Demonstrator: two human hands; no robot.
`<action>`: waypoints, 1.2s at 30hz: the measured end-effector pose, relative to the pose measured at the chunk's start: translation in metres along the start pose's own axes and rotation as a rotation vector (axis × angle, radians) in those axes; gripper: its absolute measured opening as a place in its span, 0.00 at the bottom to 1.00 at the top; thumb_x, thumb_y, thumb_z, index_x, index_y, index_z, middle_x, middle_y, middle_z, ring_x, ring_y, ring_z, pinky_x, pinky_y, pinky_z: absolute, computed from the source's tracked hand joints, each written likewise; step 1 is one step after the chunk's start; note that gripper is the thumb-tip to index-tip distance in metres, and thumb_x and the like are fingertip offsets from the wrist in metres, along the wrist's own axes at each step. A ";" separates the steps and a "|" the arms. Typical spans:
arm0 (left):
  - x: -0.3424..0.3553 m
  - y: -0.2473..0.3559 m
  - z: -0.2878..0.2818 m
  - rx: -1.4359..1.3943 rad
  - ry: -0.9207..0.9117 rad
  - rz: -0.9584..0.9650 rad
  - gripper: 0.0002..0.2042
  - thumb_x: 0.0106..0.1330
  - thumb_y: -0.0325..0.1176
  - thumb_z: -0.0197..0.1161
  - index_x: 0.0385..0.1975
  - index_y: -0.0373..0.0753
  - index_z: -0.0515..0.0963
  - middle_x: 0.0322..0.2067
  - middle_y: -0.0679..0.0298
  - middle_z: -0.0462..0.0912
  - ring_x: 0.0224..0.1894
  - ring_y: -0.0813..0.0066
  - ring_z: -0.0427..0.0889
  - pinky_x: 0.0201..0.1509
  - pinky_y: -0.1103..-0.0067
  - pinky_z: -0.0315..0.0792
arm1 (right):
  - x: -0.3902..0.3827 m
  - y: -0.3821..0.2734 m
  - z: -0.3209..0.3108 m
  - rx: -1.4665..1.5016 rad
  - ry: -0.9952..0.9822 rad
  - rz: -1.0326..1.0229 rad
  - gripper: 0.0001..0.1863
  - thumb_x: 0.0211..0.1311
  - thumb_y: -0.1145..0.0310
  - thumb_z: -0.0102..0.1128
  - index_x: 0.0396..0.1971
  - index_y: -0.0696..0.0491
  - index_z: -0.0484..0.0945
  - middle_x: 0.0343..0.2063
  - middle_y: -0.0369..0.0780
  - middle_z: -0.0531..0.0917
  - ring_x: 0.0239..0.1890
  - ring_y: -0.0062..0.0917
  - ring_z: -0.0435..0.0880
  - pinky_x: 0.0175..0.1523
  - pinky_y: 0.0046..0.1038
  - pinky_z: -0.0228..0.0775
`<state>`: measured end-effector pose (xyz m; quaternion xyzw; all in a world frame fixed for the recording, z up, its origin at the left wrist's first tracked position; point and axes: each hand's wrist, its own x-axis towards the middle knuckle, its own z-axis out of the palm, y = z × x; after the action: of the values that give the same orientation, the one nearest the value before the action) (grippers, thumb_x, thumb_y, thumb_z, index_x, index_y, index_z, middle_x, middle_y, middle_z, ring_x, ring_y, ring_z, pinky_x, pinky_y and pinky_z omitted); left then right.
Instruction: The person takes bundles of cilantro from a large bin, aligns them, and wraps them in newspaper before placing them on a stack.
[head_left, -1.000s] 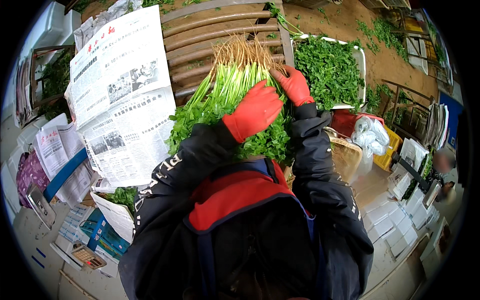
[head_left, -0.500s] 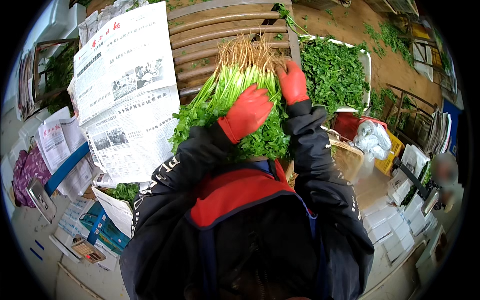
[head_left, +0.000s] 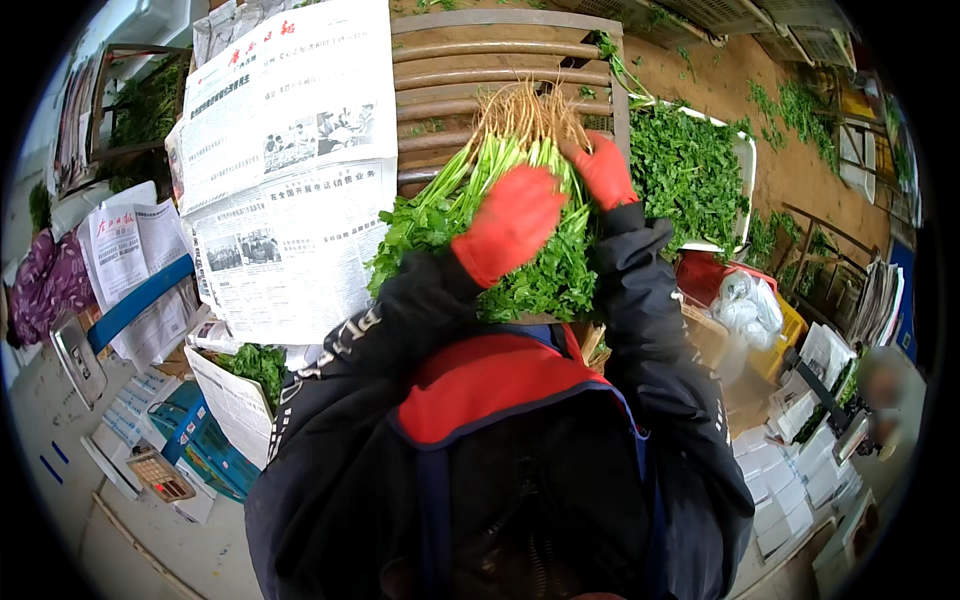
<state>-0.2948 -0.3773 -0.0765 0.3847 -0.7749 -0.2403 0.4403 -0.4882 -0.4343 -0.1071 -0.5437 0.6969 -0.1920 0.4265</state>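
Observation:
A broad pile of leafy greens [head_left: 509, 158] lies across a slatted wooden rack [head_left: 440, 78], leaves towards me. They have pale green stems, and their thin brown roots point away. My left hand [head_left: 508, 222], in a red glove, is over the middle of the stems and smeared by motion; I cannot make out its fingers. At the right edge of the pile, my right hand [head_left: 604, 172], also red-gloved, has its fingers curled together against the stems and roots. It holds the outer stalks there.
Spread newspaper [head_left: 290, 200] covers the rack's left side. To the right stands a white tub [head_left: 746, 185] heaped with cut greens [head_left: 685, 180]. Clear plastic bags [head_left: 748, 310] lie near a yellow crate [head_left: 785, 335]. A calculator [head_left: 160, 476] is at lower left.
The whole view has shifted, so the scene sits farther right and slightly lower. My left hand has blurred over the stems. My right hand stays at the pile's right edge.

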 end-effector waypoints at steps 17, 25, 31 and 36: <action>0.008 -0.068 -0.041 0.328 -0.049 -0.783 0.11 0.58 0.39 0.57 0.33 0.37 0.75 0.31 0.48 0.79 0.34 0.45 0.77 0.38 0.59 0.70 | 0.014 -0.004 -0.006 0.122 -0.013 0.016 0.24 0.51 0.58 0.60 0.41 0.64 0.77 0.36 0.52 0.82 0.37 0.40 0.81 0.47 0.31 0.69; 0.015 -0.062 -0.011 0.012 0.004 -0.911 0.25 0.60 0.50 0.59 0.43 0.31 0.72 0.36 0.38 0.78 0.41 0.41 0.76 0.45 0.60 0.71 | 0.017 -0.033 0.001 -0.011 -0.048 -0.163 0.32 0.56 0.47 0.58 0.50 0.59 0.73 0.44 0.50 0.80 0.49 0.40 0.78 0.54 0.32 0.67; 0.014 -0.054 -0.007 -0.360 0.043 -0.905 0.23 0.58 0.39 0.64 0.47 0.29 0.71 0.40 0.51 0.81 0.41 0.62 0.80 0.46 0.72 0.72 | 0.021 -0.059 0.002 0.010 -0.390 -0.040 0.33 0.51 0.48 0.65 0.49 0.60 0.74 0.42 0.46 0.82 0.44 0.30 0.80 0.51 0.29 0.69; 0.010 -0.035 -0.018 -0.893 0.100 -0.954 0.20 0.58 0.34 0.65 0.47 0.30 0.72 0.40 0.59 0.80 0.41 0.78 0.77 0.46 0.79 0.71 | 0.011 -0.071 -0.018 0.335 -0.638 0.051 0.24 0.50 0.63 0.67 0.46 0.59 0.77 0.40 0.39 0.81 0.41 0.23 0.78 0.51 0.25 0.68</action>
<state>-0.2684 -0.4063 -0.0877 0.4771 -0.3235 -0.6896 0.4383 -0.4610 -0.4718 -0.0497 -0.4811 0.5008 -0.1135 0.7105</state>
